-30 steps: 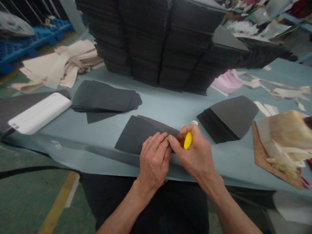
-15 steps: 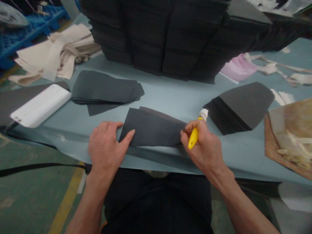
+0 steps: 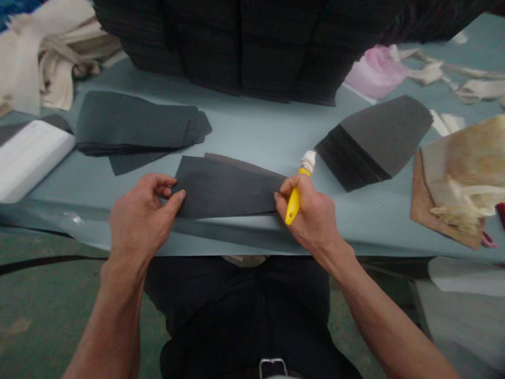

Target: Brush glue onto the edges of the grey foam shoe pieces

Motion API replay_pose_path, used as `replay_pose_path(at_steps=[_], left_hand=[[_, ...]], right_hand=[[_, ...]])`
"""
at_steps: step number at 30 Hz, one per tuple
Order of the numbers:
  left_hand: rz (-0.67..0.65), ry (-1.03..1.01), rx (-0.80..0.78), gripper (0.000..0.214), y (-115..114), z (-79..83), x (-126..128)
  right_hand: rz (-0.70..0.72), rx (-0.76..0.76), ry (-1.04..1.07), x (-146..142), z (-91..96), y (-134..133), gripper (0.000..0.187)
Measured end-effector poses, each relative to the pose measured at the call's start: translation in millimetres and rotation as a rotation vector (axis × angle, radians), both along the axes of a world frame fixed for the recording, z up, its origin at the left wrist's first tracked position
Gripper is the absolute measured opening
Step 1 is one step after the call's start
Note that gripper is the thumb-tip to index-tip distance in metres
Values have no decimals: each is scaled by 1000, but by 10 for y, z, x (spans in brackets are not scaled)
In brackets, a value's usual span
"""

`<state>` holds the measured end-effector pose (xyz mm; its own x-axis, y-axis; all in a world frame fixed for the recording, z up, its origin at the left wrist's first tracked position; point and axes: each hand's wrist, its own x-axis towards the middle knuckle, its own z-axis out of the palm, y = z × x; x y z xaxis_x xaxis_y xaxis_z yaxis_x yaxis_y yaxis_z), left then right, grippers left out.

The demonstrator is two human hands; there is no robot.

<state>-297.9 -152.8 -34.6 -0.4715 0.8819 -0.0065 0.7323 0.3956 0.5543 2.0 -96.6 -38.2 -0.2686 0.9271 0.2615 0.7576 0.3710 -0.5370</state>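
Note:
Two dark grey cut pieces lie overlapped in front of me, the upper piece (image 3: 229, 189) covering most of the lower piece (image 3: 236, 160). My left hand (image 3: 144, 213) pinches the upper piece's left edge between thumb and fingers. Against the palm of my right hand (image 3: 311, 210) is a brush (image 3: 294, 205) with a yellow handle, its white-coated bristles pointing away from me. That hand's thumb and forefinger also grip the right end of the pieces. A fanned stack of dark pieces (image 3: 386, 142) sits right of the brush; another dark stack (image 3: 142, 123) rests at the upper left.
Tall dark stacks (image 3: 213, 47) stand along the back of the blue-grey table (image 3: 252, 126). Cream fabric strips (image 3: 59, 47) and a white device (image 3: 35, 158) lie at left. Rightward are pink material (image 3: 376, 71) and a brown board (image 3: 434, 210) with glue-crusted cloth.
My view has shifted, so the table's contents sit higher in the picture. My left thumb has slid outward to the upper piece's left edge. The right hand keeps the brush and the pieces' right end.

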Motion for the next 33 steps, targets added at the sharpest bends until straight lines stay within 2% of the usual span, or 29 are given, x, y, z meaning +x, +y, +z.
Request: replay_pose_path(at_steps=[5, 11, 15, 21, 33], left_hand=[[-49, -201, 94, 48, 48, 32, 7], [-138, -340, 144, 40, 134, 122, 25], [-194, -345, 116, 35, 194, 163, 44], [-271, -305, 66, 31, 264, 141, -1], [-383, -260, 30, 32, 253, 171, 10]], right_hand=[[12, 42, 58, 44, -39, 48, 8], [21, 108, 135, 81, -47, 92, 9], [1, 116, 122, 142, -51, 105, 12], [-24, 64, 92, 242, -58, 95, 14], [-52, -51, 121, 358, -28, 52, 20]])
